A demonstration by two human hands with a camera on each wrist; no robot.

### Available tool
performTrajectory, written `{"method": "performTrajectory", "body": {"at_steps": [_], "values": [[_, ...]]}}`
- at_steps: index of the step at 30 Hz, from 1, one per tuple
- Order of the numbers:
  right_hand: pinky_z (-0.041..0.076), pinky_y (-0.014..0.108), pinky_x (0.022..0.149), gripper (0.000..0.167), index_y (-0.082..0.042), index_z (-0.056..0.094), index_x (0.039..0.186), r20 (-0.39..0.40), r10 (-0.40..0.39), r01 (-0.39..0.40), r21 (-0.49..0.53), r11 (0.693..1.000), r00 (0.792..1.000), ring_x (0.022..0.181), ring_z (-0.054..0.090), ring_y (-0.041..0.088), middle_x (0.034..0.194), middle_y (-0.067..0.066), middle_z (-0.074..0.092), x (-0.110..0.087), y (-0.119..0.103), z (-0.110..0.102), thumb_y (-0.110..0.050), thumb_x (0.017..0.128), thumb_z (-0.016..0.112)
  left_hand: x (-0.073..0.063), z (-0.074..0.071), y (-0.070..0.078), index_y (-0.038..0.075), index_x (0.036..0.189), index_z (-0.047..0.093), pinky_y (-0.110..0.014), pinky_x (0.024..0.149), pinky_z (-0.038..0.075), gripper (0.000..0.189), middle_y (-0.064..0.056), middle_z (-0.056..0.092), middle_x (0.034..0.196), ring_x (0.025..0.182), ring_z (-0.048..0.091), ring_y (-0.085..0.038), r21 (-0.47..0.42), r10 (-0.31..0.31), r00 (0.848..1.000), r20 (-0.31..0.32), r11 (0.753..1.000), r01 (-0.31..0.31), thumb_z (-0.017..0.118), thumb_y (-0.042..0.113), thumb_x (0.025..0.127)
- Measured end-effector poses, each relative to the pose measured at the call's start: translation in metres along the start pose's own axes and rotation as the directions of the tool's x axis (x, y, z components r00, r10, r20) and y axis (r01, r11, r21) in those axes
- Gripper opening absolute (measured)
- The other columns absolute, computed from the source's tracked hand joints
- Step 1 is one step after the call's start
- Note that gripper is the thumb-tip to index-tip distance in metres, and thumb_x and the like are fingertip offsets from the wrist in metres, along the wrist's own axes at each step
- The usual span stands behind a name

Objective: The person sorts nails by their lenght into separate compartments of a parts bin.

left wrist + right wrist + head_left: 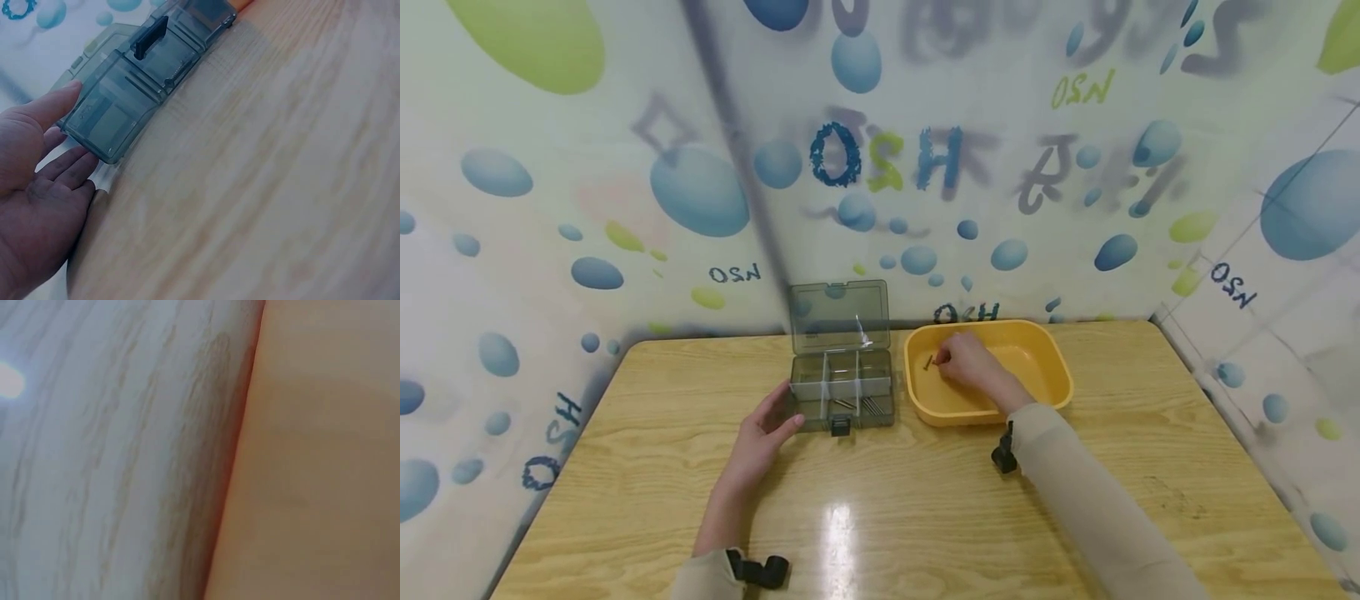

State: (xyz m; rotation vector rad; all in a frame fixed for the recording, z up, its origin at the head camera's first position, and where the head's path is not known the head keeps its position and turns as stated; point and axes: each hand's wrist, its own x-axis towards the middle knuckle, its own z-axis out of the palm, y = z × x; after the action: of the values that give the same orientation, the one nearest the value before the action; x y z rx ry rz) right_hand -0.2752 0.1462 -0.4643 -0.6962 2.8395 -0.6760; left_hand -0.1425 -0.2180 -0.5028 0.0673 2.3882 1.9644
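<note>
A clear grey plastic compartment box point(874, 387) stands on the table with its lid point(838, 321) raised at the back. Several thin metal screws point(872, 406) lie in its front compartments. My left hand point(760, 437) holds the box's left front corner, thumb along the front and fingers by the left side. In the left wrist view the thumb point(59, 105) touches the box, and some fingers hang loosely below. My right hand point(973, 362) reaches into a yellow plastic tray point(1052, 367), its bent fingertips pinching a small screw. Another screw point(928, 364) lies beside them.
The wooden table point(647, 467) runs back to a patterned wall covering point(857, 233) behind the box and tray. The tray stands just right of the box. The right wrist view shows only tabletop point(112, 450) and the tray's side point(312, 456).
</note>
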Motion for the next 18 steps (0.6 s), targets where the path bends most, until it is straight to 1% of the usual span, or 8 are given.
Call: {"method": "performTrajectory", "body": {"at_steps": [3,7,10,15,18], "values": [[0.057,0.038,0.081,0.011,-0.003,0.079,0.094,0.012,0.013,-0.013,0.011,1.0,1.0,0.086,0.065,0.023,0.091,0.006,0.074,-0.003,-0.001,-0.001,-0.002,0.088,0.071,-0.001,0.0,0.0,0.0,0.159,0.032,-0.045,0.12,0.026,0.069,-0.022,0.031,0.163,0.15,0.03,-0.035,-0.009,-0.004,1.0,0.0,1.0,0.004,0.067,0.011,0.101],[0.057,0.039,0.081,0.01,-0.002,0.079,0.094,0.012,0.008,-0.009,0.045,0.999,1.0,0.085,0.064,0.023,0.09,0.007,0.073,-0.009,-0.002,-0.004,-0.003,0.087,0.071,-0.002,0.001,0.0,0.001,0.159,0.032,-0.045,0.12,0.026,0.069,-0.021,0.031,0.163,0.15,0.029,-0.035,-0.003,-0.009,1.0,-0.004,1.0,0.009,0.067,0.011,0.101],[0.057,0.039,0.081,0.011,-0.002,0.079,0.095,0.001,0.003,-0.003,0.094,0.996,1.0,0.085,0.065,0.023,0.091,0.007,0.074,-0.014,-0.002,-0.006,-0.004,0.087,0.071,-0.001,0.001,0.0,0.001,0.159,0.033,-0.046,0.121,0.025,0.068,-0.02,0.031,0.163,0.15,0.029,-0.035,0.009,0.0,1.0,-0.004,1.0,0.0,0.067,0.013,0.101],[0.058,0.038,0.081,0.012,-0.001,0.079,0.1,-0.021,0.06,-0.054,0.199,0.978,0.998,0.085,0.065,0.021,0.095,0.007,0.075,-0.024,-0.006,-0.009,-0.006,0.091,0.073,0.001,0.001,0.001,0.0,0.158,0.033,-0.046,0.122,0.024,0.068,-0.021,0.031,0.163,0.151,0.028,-0.036,0.003,0.017,1.0,0.002,1.0,-0.017,0.067,0.013,0.101],[0.057,0.036,0.078,0.014,-0.001,0.079,0.102,-0.054,0.071,-0.056,0.245,0.968,0.996,0.083,0.064,0.019,0.095,0.006,0.075,-0.029,-0.013,-0.011,-0.008,0.092,0.074,0.0,0.001,0.002,-0.001,0.158,0.033,-0.046,0.122,0.023,0.068,-0.022,0.031,0.163,0.151,0.028,-0.036,-0.004,0.013,1.0,-0.002,1.0,-0.013,0.067,0.012,0.101]]}}
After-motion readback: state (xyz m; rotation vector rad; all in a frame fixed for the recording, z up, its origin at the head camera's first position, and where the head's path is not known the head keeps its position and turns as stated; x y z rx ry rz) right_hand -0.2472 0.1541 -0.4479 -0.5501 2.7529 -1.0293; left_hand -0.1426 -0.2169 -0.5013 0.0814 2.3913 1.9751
